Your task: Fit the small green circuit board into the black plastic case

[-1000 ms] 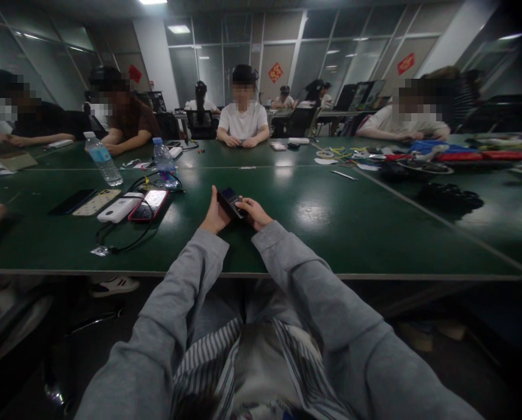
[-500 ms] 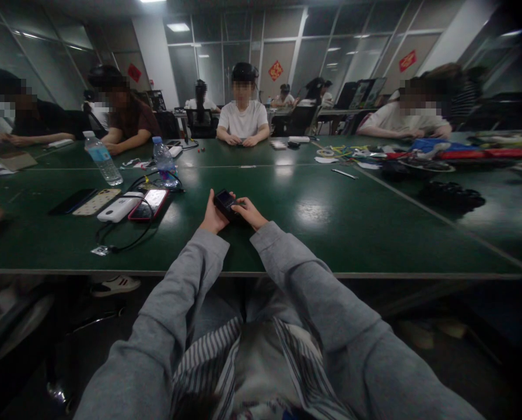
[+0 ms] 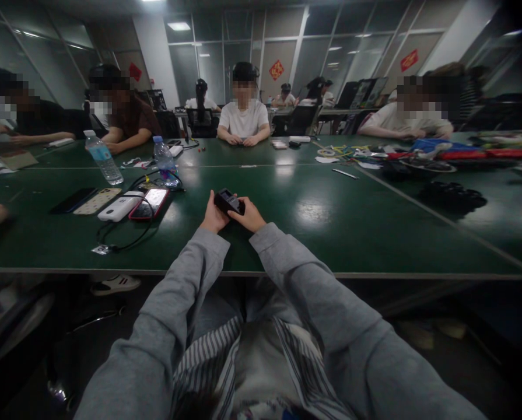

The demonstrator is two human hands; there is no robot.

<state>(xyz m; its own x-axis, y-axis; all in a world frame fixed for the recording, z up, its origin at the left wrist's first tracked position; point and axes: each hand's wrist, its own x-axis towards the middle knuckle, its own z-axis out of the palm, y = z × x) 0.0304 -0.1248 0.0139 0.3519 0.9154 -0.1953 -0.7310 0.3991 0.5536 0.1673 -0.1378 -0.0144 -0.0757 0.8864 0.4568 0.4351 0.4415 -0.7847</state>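
Both my hands meet over the green table (image 3: 313, 233), just past its near edge. Between them is a small black device (image 3: 227, 202), roughly box-shaped. My left hand (image 3: 213, 217) grips its left side with the thumb up along it. My right hand (image 3: 248, 216) is closed on its right side, fingers curled over the top. Grey sleeves cover both my arms.
To the left lie several phones, among them a red-cased phone (image 3: 149, 205), a white power bank (image 3: 118, 209) and a black cable (image 3: 125, 239). Two water bottles (image 3: 104, 157) stand behind. Other people sit around the table. Clutter and a black bundle (image 3: 451, 196) lie at right.
The black device has turned in my hands and now sits flatter. My right hand has closed further over its top. Both hands stay in the same spot.
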